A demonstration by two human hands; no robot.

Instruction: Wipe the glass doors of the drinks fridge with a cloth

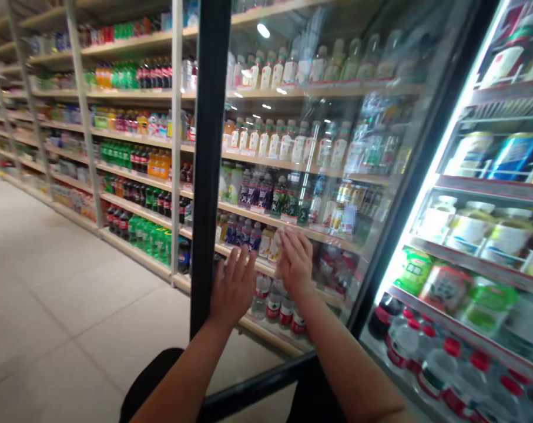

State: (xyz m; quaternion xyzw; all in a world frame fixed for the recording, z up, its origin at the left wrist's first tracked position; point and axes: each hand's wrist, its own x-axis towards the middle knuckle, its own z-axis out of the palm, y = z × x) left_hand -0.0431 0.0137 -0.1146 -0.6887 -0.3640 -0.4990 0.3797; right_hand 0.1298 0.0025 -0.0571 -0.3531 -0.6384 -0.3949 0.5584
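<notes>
A glass cooler door (337,135) with a black frame (208,147) stands swung out in front of me. My left hand (234,285) lies on the glass beside the frame's left upright, its fingers stretched out and nothing in it. To its right and a little higher, my right hand (296,261) is closed around a pale, crumpled cloth (278,252) pressed at the glass. Most of the cloth is hidden by the fingers, so I cannot tell whether it is fabric or paper.
On the right is the lit cooler (464,252) with bottles and pouches on its racks. Behind the glass and to the left run wooden shelves (134,176) full of drink bottles. Pale floor tiles (72,299) stretch along the aisle. My knee (151,376) is below the door.
</notes>
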